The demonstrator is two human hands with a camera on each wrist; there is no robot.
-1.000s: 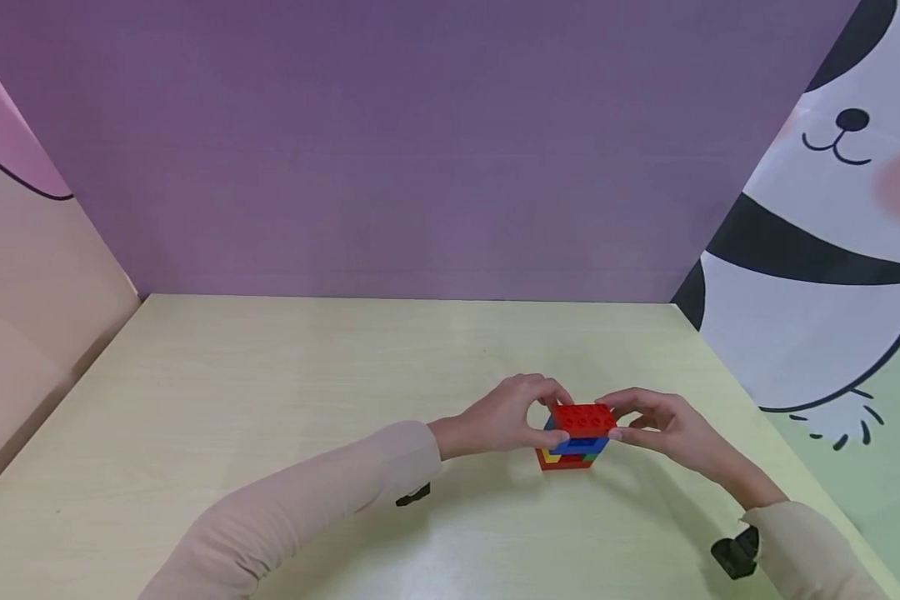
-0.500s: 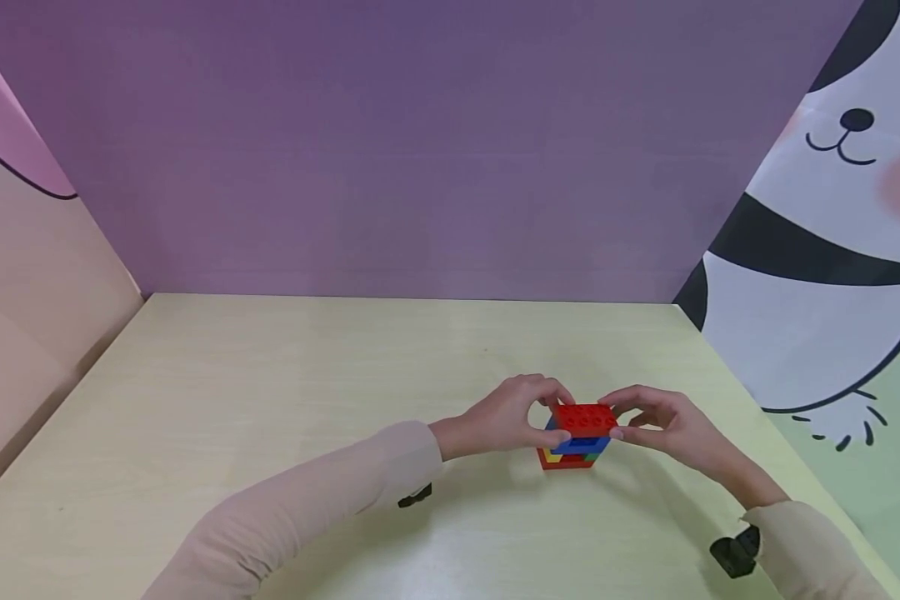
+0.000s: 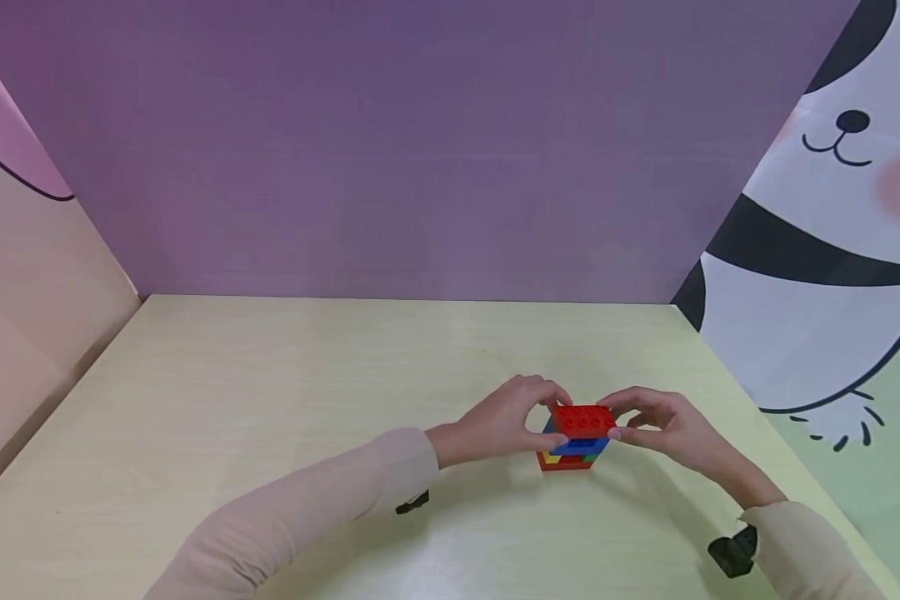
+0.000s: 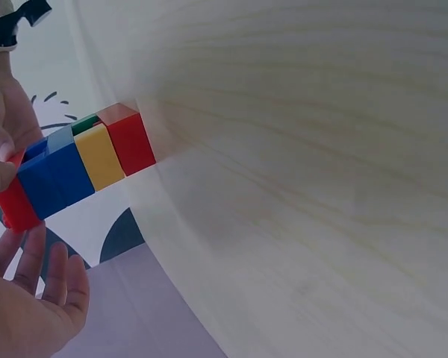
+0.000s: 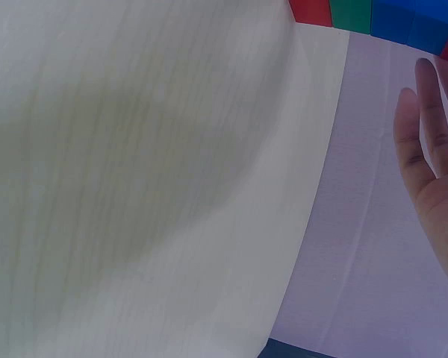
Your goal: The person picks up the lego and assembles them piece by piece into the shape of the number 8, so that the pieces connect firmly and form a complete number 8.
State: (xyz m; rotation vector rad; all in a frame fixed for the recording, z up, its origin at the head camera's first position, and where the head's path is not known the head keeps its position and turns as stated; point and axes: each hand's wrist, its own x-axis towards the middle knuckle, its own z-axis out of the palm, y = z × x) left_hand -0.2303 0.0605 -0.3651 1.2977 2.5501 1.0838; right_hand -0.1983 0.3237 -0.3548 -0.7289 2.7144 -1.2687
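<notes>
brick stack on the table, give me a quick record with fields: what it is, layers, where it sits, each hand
thing: brick stack, toy bricks pressed together
layers: red brick on top, blue under it, yellow and green below that, red at the bottom
place: standing on the pale yellow table, right of middle
left hand: fingers curled on the stack's left side at the top brick
right hand: fingers pinching the stack's right side at the top brick
backdrop: purple wall behind, panda picture on the right
</notes>
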